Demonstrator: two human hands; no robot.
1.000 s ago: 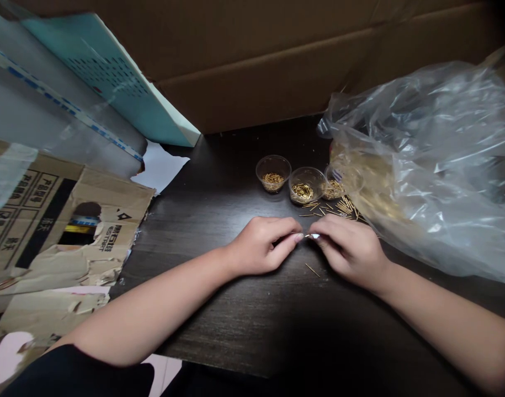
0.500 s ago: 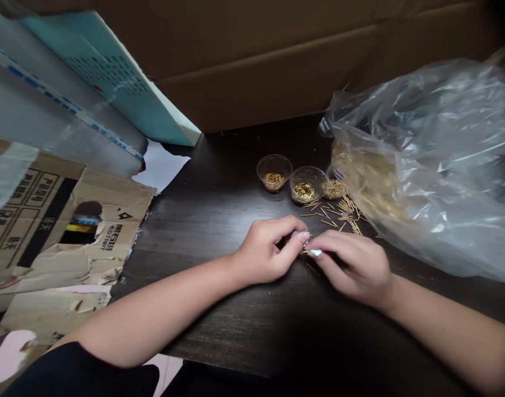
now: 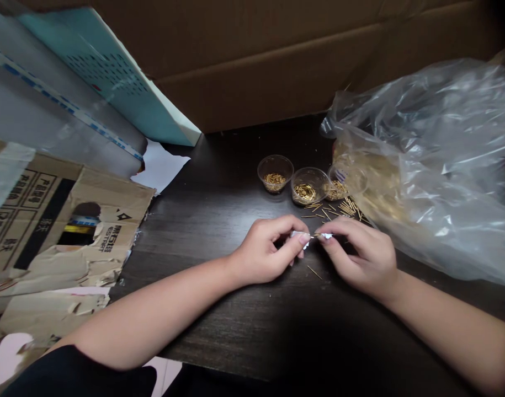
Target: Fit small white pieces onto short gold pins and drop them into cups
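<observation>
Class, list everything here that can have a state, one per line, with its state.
left hand, pinching gold pin
right hand, pinching gold pin too
three cups, upright, open, part-filled
plastic bag, crumpled, lying down
loose pins, scattered flat on table
cardboard box, torn

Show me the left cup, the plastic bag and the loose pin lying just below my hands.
Left cup (image 3: 274,187): head view, front wall.
Plastic bag (image 3: 436,160): head view, crinkled middle.
Loose pin (image 3: 313,272): head view, mid-shaft.
</observation>
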